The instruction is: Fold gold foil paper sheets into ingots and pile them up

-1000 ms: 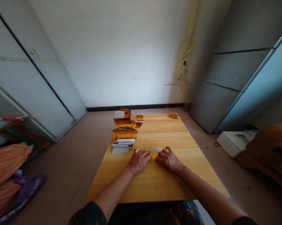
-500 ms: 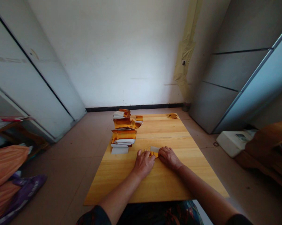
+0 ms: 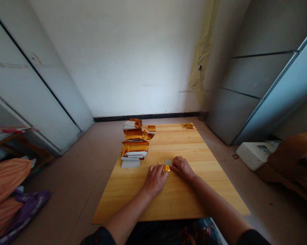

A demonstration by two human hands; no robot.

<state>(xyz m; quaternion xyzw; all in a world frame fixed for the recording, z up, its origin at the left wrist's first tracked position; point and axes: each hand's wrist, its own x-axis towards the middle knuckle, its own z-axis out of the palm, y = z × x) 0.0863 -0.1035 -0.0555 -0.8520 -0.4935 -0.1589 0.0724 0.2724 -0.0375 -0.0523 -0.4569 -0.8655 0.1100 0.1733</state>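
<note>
The left hand and right hand meet, their fingers pinching a small gold foil piece on the desk; a stack of foil and paper sits left of that piece.

Our fingers rest on a pale wooden tabletop, over a small folded piece of gold foil, with a grey-white paper slip just beyond it. Ahead and to the left of the fingers, by the tabletop's left edge, sits a low stack of gold foil and white sheets. A second stack of gold and white folds lies just beyond it, with loose gold scraps to its right. Far ahead of the fingers, at the far edge, we see one small curled gold piece.
</note>
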